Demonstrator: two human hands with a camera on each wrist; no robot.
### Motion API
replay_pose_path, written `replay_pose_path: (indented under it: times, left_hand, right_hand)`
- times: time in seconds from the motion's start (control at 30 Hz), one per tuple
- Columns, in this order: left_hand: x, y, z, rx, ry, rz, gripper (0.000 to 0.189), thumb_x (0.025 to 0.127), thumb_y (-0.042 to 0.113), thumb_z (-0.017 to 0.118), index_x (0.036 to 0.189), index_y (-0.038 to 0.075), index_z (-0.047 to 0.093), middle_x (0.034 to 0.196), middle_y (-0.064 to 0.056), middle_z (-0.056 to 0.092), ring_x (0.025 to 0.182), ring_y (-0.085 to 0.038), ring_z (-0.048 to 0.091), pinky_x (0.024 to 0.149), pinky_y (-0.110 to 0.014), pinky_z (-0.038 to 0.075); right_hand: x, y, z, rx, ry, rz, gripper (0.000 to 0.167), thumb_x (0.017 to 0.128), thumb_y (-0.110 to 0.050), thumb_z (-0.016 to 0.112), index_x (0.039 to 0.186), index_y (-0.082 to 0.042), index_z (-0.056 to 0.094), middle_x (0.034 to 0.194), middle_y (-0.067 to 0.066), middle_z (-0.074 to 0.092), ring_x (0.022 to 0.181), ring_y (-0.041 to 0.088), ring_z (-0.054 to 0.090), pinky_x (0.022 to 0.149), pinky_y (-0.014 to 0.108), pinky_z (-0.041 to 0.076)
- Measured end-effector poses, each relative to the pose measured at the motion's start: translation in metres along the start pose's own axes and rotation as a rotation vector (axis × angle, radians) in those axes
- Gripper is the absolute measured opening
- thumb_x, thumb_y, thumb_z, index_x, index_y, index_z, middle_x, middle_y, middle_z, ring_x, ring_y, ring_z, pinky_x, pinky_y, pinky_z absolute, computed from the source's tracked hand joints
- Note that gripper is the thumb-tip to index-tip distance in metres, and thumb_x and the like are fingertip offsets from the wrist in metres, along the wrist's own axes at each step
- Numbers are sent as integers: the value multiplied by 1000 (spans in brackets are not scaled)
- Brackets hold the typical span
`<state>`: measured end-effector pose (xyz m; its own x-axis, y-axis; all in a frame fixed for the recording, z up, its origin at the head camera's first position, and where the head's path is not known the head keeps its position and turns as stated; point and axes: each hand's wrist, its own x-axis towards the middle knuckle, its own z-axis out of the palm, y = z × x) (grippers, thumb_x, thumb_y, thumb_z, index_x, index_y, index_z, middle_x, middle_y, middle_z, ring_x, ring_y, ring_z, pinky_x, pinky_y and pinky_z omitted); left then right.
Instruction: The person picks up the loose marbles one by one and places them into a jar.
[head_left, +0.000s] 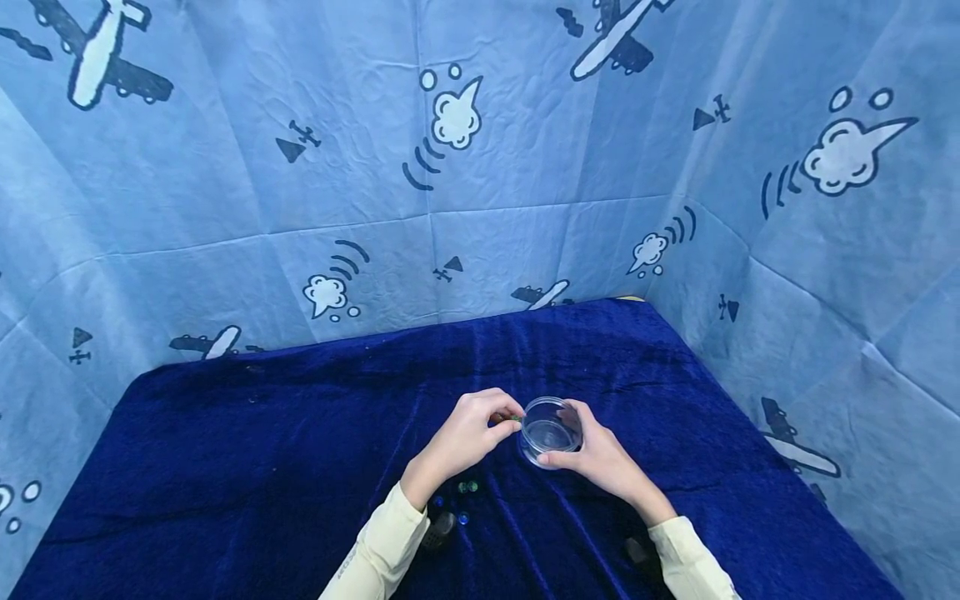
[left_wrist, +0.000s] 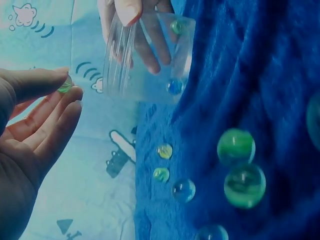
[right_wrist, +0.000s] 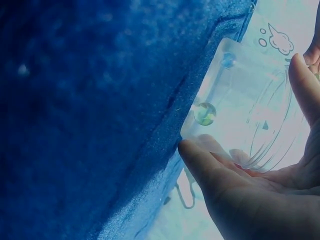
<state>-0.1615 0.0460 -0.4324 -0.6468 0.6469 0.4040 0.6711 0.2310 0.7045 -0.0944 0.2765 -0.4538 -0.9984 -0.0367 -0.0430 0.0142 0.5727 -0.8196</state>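
My left hand point(head_left: 467, 432) pinches a green marble point(left_wrist: 65, 86) between thumb and fingertips, close beside the jar's open mouth in the head view. A clear plastic jar point(head_left: 551, 433) is gripped by my right hand point(head_left: 602, 454), thumb on the near side and fingers around the far side. Through the wall of the jar, a blue marble point(right_wrist: 228, 60) and a green marble point(right_wrist: 204, 114) show near its bottom. Loose on the cloth, between the forearms, lie green marbles point(head_left: 468, 487) and a blue marble point(head_left: 463, 518).
Dark blue velvet cloth point(head_left: 300, 467) covers the table. The left wrist view shows several more marbles, among them a yellow one point(left_wrist: 164, 151) and a blue one point(left_wrist: 183, 191). Light blue curtains point(head_left: 360, 167) with printed planes hang behind and at the sides.
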Motion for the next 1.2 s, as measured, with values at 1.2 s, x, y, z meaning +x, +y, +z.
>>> replay_pose_path:
  times: [1.2]
  left_hand:
    - [23, 6, 33, 10, -81, 9, 11, 95, 0, 71, 105, -1, 74, 102, -8, 72, 91, -13, 70, 82, -23, 57]
  right_hand:
    - [-2, -2, -2, 25, -21, -13, 90, 84, -29, 87, 151, 0, 35, 148, 30, 50, 130, 39, 56, 104, 53, 47]
